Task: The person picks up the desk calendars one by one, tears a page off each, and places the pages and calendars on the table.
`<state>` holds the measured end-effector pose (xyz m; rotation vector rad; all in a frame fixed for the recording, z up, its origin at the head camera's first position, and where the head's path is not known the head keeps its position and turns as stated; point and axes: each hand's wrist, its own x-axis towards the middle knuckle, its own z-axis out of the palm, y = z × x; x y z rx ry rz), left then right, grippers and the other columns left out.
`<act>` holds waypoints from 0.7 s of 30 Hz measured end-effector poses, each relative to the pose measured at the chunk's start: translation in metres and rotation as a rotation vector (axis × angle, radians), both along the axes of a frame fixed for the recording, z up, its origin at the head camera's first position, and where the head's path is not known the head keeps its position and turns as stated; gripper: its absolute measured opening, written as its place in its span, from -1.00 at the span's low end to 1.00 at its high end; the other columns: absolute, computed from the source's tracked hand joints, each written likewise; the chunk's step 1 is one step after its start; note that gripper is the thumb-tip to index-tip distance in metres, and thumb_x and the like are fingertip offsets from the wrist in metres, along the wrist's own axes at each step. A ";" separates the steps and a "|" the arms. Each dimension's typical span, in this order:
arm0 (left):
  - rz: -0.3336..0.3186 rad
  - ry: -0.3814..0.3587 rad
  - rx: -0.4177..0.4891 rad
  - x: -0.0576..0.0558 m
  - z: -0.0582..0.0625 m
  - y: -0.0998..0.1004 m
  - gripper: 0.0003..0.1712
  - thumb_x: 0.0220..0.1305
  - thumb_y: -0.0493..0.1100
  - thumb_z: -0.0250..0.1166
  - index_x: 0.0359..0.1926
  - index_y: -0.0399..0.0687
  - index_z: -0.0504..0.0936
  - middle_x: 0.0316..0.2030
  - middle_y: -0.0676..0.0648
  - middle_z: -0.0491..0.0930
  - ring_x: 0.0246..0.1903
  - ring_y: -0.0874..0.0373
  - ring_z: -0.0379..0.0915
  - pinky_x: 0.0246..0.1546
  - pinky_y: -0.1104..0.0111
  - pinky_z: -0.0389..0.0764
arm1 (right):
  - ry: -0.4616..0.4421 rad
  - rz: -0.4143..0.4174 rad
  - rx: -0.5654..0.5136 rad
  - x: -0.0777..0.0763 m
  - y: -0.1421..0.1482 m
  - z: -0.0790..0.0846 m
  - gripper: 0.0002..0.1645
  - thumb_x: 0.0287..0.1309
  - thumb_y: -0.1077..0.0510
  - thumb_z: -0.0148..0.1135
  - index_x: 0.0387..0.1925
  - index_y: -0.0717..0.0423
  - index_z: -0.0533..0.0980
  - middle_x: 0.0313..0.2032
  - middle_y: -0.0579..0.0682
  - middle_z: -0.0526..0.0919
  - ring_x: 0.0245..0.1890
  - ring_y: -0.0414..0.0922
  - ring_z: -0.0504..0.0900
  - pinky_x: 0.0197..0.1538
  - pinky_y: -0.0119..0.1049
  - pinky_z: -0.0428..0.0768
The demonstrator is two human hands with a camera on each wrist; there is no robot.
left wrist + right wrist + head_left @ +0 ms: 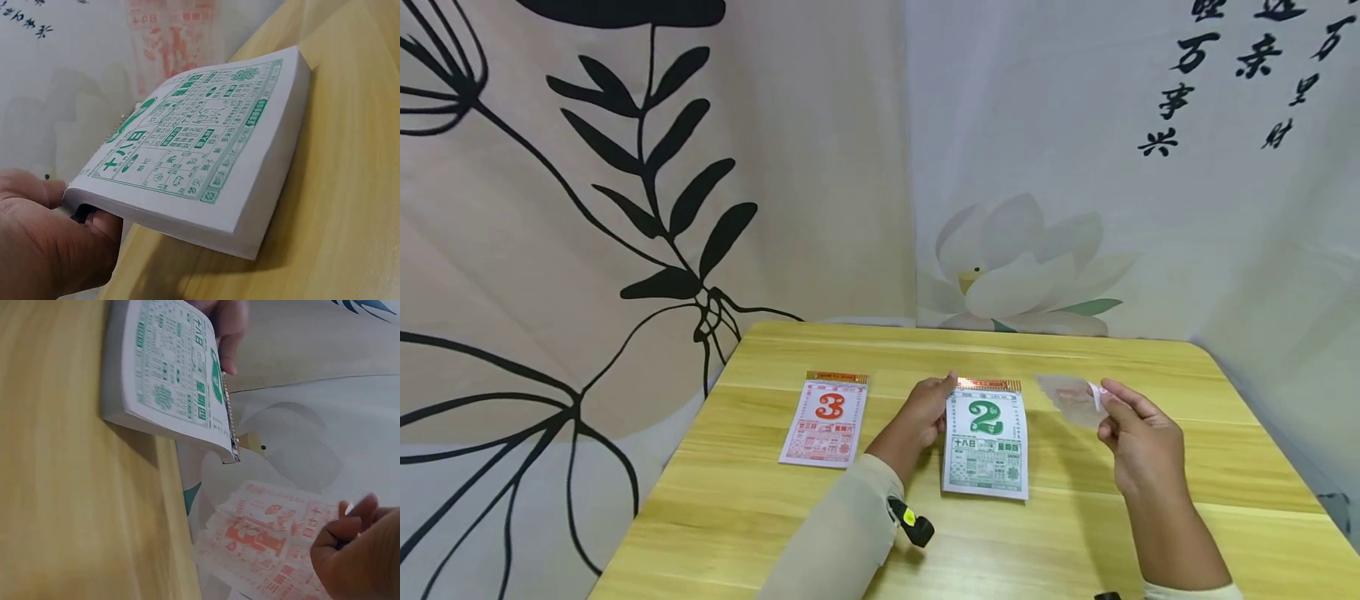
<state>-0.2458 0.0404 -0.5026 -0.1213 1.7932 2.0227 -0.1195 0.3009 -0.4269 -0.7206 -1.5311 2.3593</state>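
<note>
A thick tear-off calendar with a green 2 on its top page is gripped at its upper left side by my left hand. In the left wrist view the thumb lies by the page edge, and the calendar's pad tilts up off the wood. My right hand, to the right of it, pinches a thin loose page between thumb and fingers. Red print and a ragged torn edge show on that page in the right wrist view, where it hangs apart from the calendar.
Another tear-off calendar, with a red 3, lies flat to the left of my left hand. Beneath everything is a yellow wood-grain table. Behind its far edge hangs a printed cloth with plants, a lotus and black characters.
</note>
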 end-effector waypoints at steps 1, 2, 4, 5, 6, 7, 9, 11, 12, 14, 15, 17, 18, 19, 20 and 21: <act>0.003 0.000 -0.009 -0.001 -0.001 0.002 -0.42 0.71 0.21 0.14 0.31 -0.20 0.53 -0.47 -0.04 0.68 -0.68 0.29 0.23 -0.62 0.49 0.25 | -0.017 0.041 0.035 0.002 0.001 -0.002 -0.80 0.50 0.18 0.38 -0.10 -0.19 0.84 -0.17 -0.19 0.64 -0.51 -0.27 0.56 -0.40 -0.43 0.61; 0.006 0.002 -0.019 -0.001 -0.002 0.005 -0.41 0.69 0.23 0.15 0.32 -0.19 0.53 -0.46 -0.05 0.69 -0.68 0.29 0.25 -0.62 0.49 0.26 | -0.033 0.087 0.066 0.003 0.002 -0.005 -0.80 0.52 0.13 0.37 -0.10 -0.25 0.83 -0.13 -0.20 0.62 -0.49 -0.27 0.57 -0.36 -0.43 0.62; 0.008 0.015 -0.044 -0.002 -0.004 0.009 -0.39 0.69 0.24 0.15 0.34 -0.17 0.53 -0.43 -0.05 0.69 -0.68 0.28 0.28 -0.62 0.48 0.28 | -0.061 0.179 0.130 0.006 0.003 -0.010 -0.79 0.57 0.06 0.33 -0.10 -0.35 0.81 -0.05 -0.22 0.58 -0.44 -0.28 0.58 -0.32 -0.43 0.63; 0.008 0.023 -0.056 -0.003 -0.005 0.011 -0.38 0.68 0.24 0.16 0.35 -0.17 0.53 -0.42 -0.05 0.69 -0.68 0.28 0.29 -0.62 0.48 0.29 | -0.076 0.218 0.158 0.008 0.004 -0.013 -0.79 0.59 0.02 0.30 -0.09 -0.39 0.80 -0.01 -0.23 0.57 -0.43 -0.29 0.59 -0.30 -0.43 0.63; 0.007 0.030 -0.069 -0.003 -0.006 0.013 -0.38 0.68 0.25 0.15 0.36 -0.17 0.53 -0.42 -0.05 0.68 -0.68 0.27 0.29 -0.63 0.47 0.30 | -0.089 0.252 0.183 0.009 0.005 -0.016 -0.79 0.61 0.00 0.28 -0.07 -0.41 0.79 0.02 -0.22 0.55 -0.41 -0.29 0.60 -0.29 -0.43 0.63; 0.005 0.039 -0.083 -0.004 -0.007 0.015 -0.39 0.69 0.24 0.14 0.36 -0.16 0.53 -0.42 -0.04 0.67 -0.68 0.26 0.27 -0.63 0.47 0.30 | -0.104 0.279 0.195 0.009 0.005 -0.019 -0.78 0.62 -0.02 0.26 -0.01 -0.40 0.79 0.05 -0.23 0.53 -0.40 -0.30 0.60 -0.28 -0.44 0.62; 0.006 0.047 -0.102 -0.003 -0.008 0.018 -0.39 0.70 0.23 0.14 0.39 -0.16 0.52 -0.41 -0.04 0.66 -0.67 0.26 0.31 -0.61 0.47 0.31 | -0.139 0.335 0.215 0.010 0.005 -0.024 -0.71 0.67 -0.04 0.19 0.22 -0.24 0.71 0.12 -0.22 0.47 -0.37 -0.30 0.60 -0.26 -0.44 0.62; 0.000 0.044 -0.112 -0.003 -0.009 0.021 -0.40 0.70 0.21 0.15 0.40 -0.15 0.51 -0.41 -0.04 0.66 -0.65 0.26 0.33 -0.60 0.47 0.32 | -0.175 0.381 0.219 0.010 0.004 -0.028 -0.51 0.71 -0.05 0.11 0.48 -0.01 0.52 0.15 -0.18 0.43 -0.34 -0.29 0.60 -0.23 -0.43 0.61; -0.003 0.044 -0.112 -0.002 -0.009 0.022 -0.41 0.70 0.20 0.15 0.41 -0.14 0.51 -0.39 -0.04 0.67 -0.63 0.26 0.38 -0.59 0.47 0.34 | -0.188 0.404 0.220 0.011 0.003 -0.030 -0.41 0.73 -0.05 0.05 0.58 0.11 0.39 0.18 -0.16 0.40 -0.32 -0.29 0.60 -0.22 -0.42 0.61; -0.010 0.042 -0.102 -0.001 -0.008 0.026 -0.43 0.70 0.16 0.17 0.43 -0.14 0.51 -0.33 -0.06 0.73 -0.55 0.25 0.53 -0.56 0.48 0.44 | -0.209 0.442 0.225 0.012 0.003 -0.033 -0.27 0.77 -0.06 -0.04 0.67 0.25 0.15 0.22 -0.13 0.35 -0.29 -0.27 0.61 -0.19 -0.40 0.61; -0.015 0.044 -0.098 -0.001 -0.008 0.027 -0.43 0.70 0.14 0.18 0.44 -0.13 0.51 -0.29 -0.08 0.75 -0.51 0.24 0.58 -0.53 0.47 0.50 | -0.214 0.452 0.223 0.012 0.004 -0.035 -0.24 0.77 -0.07 -0.06 0.68 0.29 0.09 0.22 -0.12 0.36 -0.29 -0.26 0.62 -0.18 -0.39 0.62; -0.027 0.044 -0.083 -0.001 -0.008 0.030 -0.43 0.70 0.10 0.20 0.48 -0.13 0.48 -0.18 -0.12 0.80 -0.38 0.19 0.71 -0.44 0.45 0.63 | -0.223 0.466 0.218 0.015 0.005 -0.039 -0.26 0.79 -0.07 -0.12 0.67 0.30 0.08 0.20 -0.13 0.39 -0.29 -0.25 0.63 -0.17 -0.38 0.64; -0.033 0.041 -0.077 -0.001 -0.008 0.032 -0.43 0.69 0.07 0.21 0.50 -0.12 0.46 -0.14 -0.14 0.81 -0.32 0.16 0.75 -0.39 0.42 0.68 | -0.224 0.474 0.215 0.016 0.006 -0.041 -0.29 0.80 -0.06 -0.14 0.65 0.30 0.10 0.16 -0.13 0.42 -0.29 -0.24 0.65 -0.17 -0.37 0.65; -0.039 0.038 -0.073 -0.001 -0.009 0.033 -0.41 0.69 0.06 0.22 0.53 -0.12 0.45 -0.09 -0.15 0.82 -0.26 0.14 0.78 -0.32 0.40 0.73 | -0.227 0.477 0.207 0.018 0.007 -0.043 -0.34 0.79 -0.05 -0.13 0.61 0.29 0.16 0.11 -0.15 0.47 -0.31 -0.23 0.66 -0.17 -0.36 0.66; -0.050 0.035 -0.069 0.000 -0.009 0.035 -0.39 0.68 0.05 0.23 0.56 -0.11 0.42 -0.05 -0.15 0.81 -0.20 0.12 0.80 -0.26 0.38 0.75 | -0.230 0.482 0.200 0.020 0.007 -0.045 -0.39 0.79 -0.04 -0.12 0.56 0.27 0.21 0.04 -0.17 0.53 -0.32 -0.22 0.67 -0.17 -0.35 0.66; -0.060 0.030 -0.058 -0.001 -0.010 0.036 -0.37 0.68 0.03 0.24 0.58 -0.11 0.39 -0.01 -0.15 0.81 -0.15 0.10 0.81 -0.20 0.35 0.77 | -0.231 0.490 0.194 0.022 0.008 -0.047 -0.44 0.79 -0.03 -0.12 0.51 0.25 0.27 0.00 -0.19 0.57 -0.33 -0.21 0.68 -0.17 -0.35 0.67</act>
